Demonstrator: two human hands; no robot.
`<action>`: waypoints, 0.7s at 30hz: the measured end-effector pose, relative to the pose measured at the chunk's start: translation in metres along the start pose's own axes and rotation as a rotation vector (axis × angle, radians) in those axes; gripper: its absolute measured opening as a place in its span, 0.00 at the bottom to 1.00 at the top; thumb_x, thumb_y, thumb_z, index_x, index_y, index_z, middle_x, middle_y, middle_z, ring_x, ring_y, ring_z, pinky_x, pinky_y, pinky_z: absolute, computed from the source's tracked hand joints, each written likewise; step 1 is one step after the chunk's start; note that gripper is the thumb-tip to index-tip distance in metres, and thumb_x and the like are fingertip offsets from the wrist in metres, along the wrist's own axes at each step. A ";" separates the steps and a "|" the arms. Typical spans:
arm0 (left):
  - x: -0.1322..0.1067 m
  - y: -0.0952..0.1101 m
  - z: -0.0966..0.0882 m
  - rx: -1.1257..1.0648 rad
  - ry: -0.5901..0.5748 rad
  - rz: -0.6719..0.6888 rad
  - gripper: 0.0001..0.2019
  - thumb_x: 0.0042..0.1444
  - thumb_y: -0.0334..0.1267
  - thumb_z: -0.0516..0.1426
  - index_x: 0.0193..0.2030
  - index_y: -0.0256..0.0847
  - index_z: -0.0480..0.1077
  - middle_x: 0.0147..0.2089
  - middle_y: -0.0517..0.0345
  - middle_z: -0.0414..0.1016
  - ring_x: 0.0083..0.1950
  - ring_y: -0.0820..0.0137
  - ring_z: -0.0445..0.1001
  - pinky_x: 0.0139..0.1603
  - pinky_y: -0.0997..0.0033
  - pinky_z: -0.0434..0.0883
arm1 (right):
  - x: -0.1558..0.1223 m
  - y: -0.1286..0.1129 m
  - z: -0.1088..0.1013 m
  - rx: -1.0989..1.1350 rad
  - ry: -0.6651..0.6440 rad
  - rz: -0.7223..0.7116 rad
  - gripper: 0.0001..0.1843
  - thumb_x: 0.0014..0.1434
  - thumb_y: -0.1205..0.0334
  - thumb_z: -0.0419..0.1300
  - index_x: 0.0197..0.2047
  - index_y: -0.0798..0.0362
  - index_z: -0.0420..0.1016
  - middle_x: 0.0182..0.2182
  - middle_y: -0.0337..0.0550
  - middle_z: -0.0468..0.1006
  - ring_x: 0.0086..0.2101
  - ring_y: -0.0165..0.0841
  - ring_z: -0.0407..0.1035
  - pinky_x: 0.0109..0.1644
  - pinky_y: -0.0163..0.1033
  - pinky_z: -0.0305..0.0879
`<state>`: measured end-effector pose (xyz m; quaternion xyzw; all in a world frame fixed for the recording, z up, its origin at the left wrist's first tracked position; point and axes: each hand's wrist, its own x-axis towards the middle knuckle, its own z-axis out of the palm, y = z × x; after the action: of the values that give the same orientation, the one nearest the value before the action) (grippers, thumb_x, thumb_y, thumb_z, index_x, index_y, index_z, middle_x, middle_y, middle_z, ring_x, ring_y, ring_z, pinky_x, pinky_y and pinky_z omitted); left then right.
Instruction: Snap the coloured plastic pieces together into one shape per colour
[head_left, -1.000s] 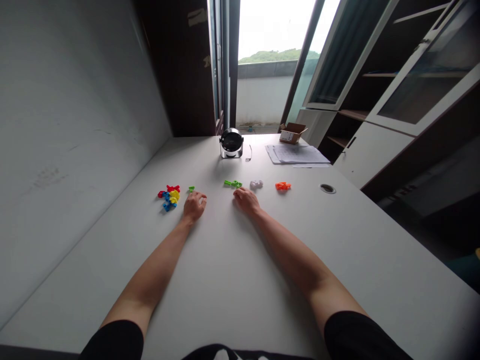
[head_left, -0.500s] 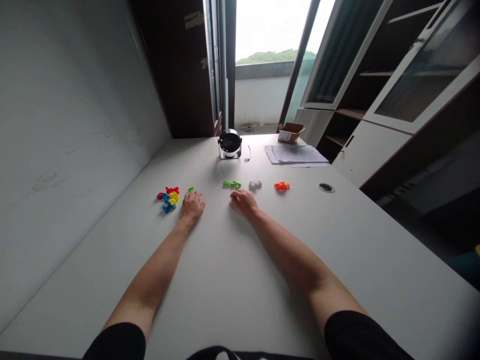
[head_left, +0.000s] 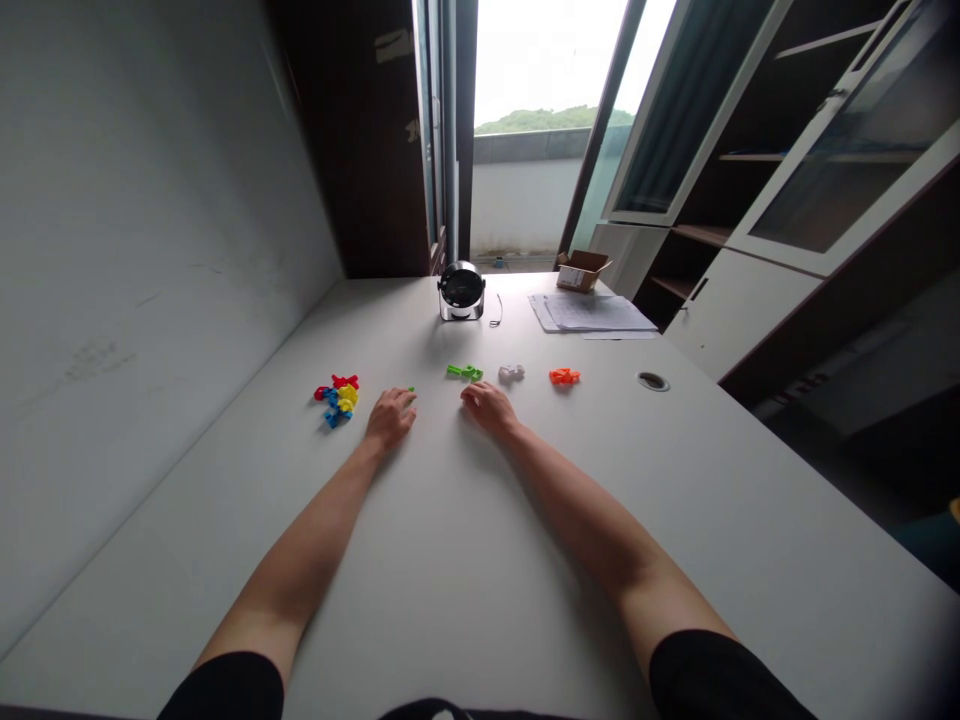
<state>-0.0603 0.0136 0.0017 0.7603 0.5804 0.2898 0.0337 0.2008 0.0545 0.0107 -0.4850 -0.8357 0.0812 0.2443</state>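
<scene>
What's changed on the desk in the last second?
The small green plastic piece has moved right, from left of the left hand to just at its fingertips, and the left hand has shifted slightly right too; I cannot tell whether it grips the piece. The right hand, the red, blue and yellow pile, the larger green piece, the white piece and the orange piece stayed put.

You're in an office here, folks, and it shows: you're at a long white desk with a cable grommet set in its top, a stack of papers and a small cardboard box at the far end, and a storage cabinet with 2 glass doors off to your right.
</scene>
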 end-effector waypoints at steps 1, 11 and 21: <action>-0.001 0.004 0.000 -0.006 -0.001 0.026 0.15 0.61 0.37 0.54 0.52 0.43 0.74 0.55 0.49 0.73 0.58 0.58 0.67 0.64 0.57 0.63 | 0.000 0.001 0.001 0.004 0.009 -0.009 0.11 0.67 0.65 0.54 0.42 0.50 0.79 0.40 0.42 0.79 0.43 0.33 0.69 0.46 0.34 0.60; -0.004 0.018 0.000 -0.023 -0.049 0.081 0.12 0.56 0.33 0.58 0.48 0.43 0.72 0.44 0.51 0.74 0.48 0.60 0.70 0.53 0.60 0.66 | 0.000 0.002 0.009 0.095 0.070 -0.068 0.09 0.64 0.67 0.57 0.41 0.51 0.79 0.39 0.42 0.80 0.40 0.34 0.70 0.44 0.34 0.61; -0.007 0.028 -0.001 -0.173 -0.099 0.050 0.06 0.53 0.31 0.58 0.37 0.43 0.71 0.36 0.57 0.75 0.36 0.68 0.71 0.41 0.68 0.66 | -0.003 -0.016 0.020 0.202 0.054 -0.164 0.07 0.65 0.65 0.58 0.40 0.50 0.79 0.36 0.42 0.78 0.39 0.33 0.70 0.46 0.35 0.63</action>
<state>-0.0381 -0.0020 0.0108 0.7821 0.5316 0.3017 0.1209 0.1801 0.0455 -0.0018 -0.3900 -0.8532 0.1315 0.3203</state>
